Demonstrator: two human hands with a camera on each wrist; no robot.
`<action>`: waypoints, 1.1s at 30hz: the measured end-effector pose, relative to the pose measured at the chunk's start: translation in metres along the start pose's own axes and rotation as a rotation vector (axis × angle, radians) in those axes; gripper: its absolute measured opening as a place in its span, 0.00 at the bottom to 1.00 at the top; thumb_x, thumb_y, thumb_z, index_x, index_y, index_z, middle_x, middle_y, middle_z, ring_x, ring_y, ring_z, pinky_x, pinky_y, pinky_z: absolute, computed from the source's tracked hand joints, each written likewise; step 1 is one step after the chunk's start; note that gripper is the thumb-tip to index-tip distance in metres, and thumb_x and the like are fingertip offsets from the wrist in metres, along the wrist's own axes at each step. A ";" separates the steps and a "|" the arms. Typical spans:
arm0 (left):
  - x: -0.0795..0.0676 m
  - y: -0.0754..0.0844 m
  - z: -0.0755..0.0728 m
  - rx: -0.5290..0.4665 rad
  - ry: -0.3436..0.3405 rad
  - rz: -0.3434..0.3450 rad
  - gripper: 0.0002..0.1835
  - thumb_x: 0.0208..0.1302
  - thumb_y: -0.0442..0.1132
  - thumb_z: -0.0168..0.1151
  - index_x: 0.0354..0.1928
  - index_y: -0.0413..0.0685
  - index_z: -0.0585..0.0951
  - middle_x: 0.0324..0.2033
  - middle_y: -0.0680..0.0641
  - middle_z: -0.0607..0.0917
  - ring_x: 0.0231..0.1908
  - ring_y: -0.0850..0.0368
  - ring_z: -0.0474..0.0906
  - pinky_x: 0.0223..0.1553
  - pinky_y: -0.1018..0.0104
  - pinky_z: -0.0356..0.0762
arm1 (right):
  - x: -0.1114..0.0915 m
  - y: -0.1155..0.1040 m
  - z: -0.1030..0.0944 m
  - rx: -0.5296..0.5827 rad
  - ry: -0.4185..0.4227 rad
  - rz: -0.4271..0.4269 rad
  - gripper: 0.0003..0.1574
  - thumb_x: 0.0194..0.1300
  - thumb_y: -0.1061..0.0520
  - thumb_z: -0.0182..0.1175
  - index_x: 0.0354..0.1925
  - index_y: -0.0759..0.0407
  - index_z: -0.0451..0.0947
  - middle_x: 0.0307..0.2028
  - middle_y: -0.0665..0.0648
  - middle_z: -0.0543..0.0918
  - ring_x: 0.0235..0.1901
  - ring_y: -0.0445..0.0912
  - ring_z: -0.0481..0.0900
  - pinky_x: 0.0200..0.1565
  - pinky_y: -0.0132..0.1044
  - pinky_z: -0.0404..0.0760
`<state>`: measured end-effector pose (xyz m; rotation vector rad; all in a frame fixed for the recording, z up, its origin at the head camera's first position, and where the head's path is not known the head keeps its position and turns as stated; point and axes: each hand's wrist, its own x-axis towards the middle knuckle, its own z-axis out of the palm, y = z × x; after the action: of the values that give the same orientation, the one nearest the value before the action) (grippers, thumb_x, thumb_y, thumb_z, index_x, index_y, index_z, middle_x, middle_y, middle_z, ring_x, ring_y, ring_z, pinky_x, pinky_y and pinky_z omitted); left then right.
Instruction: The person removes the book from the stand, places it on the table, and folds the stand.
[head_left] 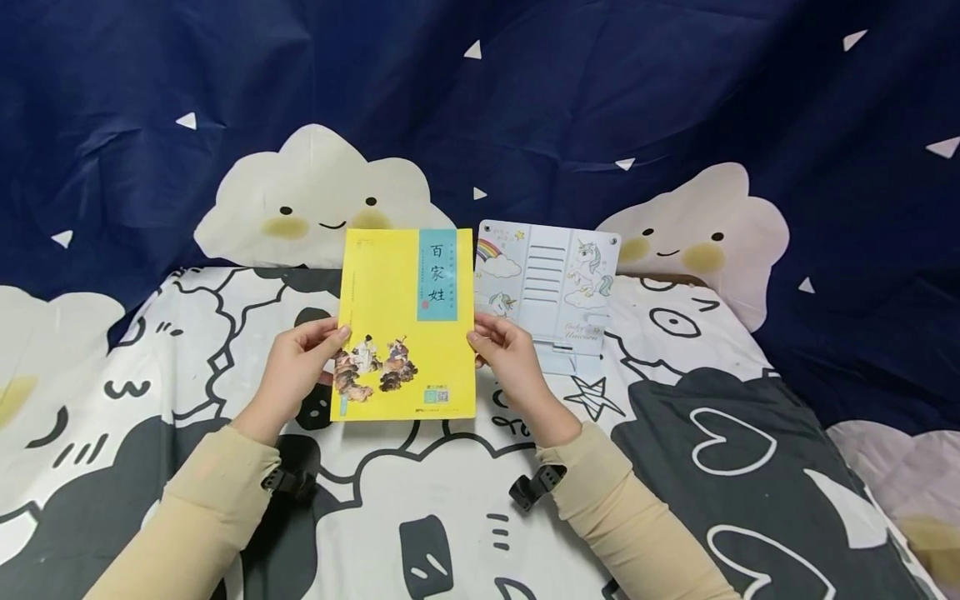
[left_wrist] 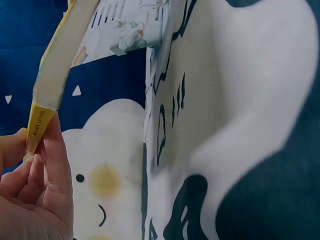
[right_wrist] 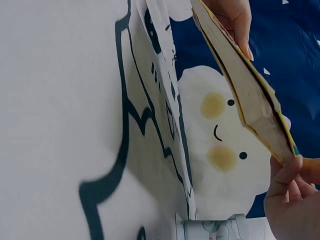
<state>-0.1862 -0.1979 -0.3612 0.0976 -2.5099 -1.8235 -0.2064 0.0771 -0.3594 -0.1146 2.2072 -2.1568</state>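
A yellow book [head_left: 390,333] with a blue title panel is held up in front of me, its cover facing the head camera. My left hand [head_left: 296,367] pinches its left edge between thumb and fingers. On the opposite edge, my right hand [head_left: 510,358] grips it the same way. The book's page edges show in both wrist views, where the left hand [left_wrist: 37,185] and right hand [right_wrist: 292,195] hold its ends. Just behind and right of the book stands a white bookstand [head_left: 551,287] with unicorn and rainbow pictures, partly hidden by the book and right hand.
The table is covered by a black-and-white patterned cloth [head_left: 420,492]. Behind it hangs a dark blue curtain [head_left: 540,108] with smiling clouds and small white triangles. A black strap device [head_left: 536,487] is on the right wrist, another [head_left: 288,479] on the left.
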 end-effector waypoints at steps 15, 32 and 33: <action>-0.003 -0.008 -0.008 0.048 0.033 -0.001 0.29 0.72 0.53 0.57 0.64 0.38 0.76 0.33 0.60 0.80 0.30 0.69 0.77 0.29 0.71 0.82 | -0.006 0.007 0.012 0.065 0.001 0.068 0.25 0.70 0.66 0.58 0.63 0.69 0.72 0.48 0.65 0.83 0.30 0.39 0.79 0.31 0.26 0.79; -0.006 -0.022 -0.015 0.095 0.032 -0.046 0.29 0.73 0.54 0.56 0.62 0.36 0.77 0.30 0.62 0.81 0.27 0.69 0.75 0.27 0.73 0.77 | -0.009 0.020 0.021 0.077 -0.025 0.116 0.25 0.68 0.67 0.59 0.62 0.72 0.73 0.46 0.65 0.85 0.26 0.38 0.78 0.31 0.27 0.79; -0.005 -0.023 -0.015 0.095 0.028 -0.048 0.30 0.73 0.54 0.56 0.63 0.36 0.76 0.30 0.63 0.81 0.27 0.69 0.75 0.28 0.73 0.77 | -0.009 0.020 0.022 0.080 -0.026 0.123 0.25 0.68 0.67 0.60 0.62 0.72 0.73 0.45 0.65 0.84 0.26 0.38 0.78 0.31 0.27 0.79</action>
<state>-0.1792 -0.2190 -0.3787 0.1870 -2.5968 -1.7061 -0.1961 0.0568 -0.3803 -0.0036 2.0535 -2.1605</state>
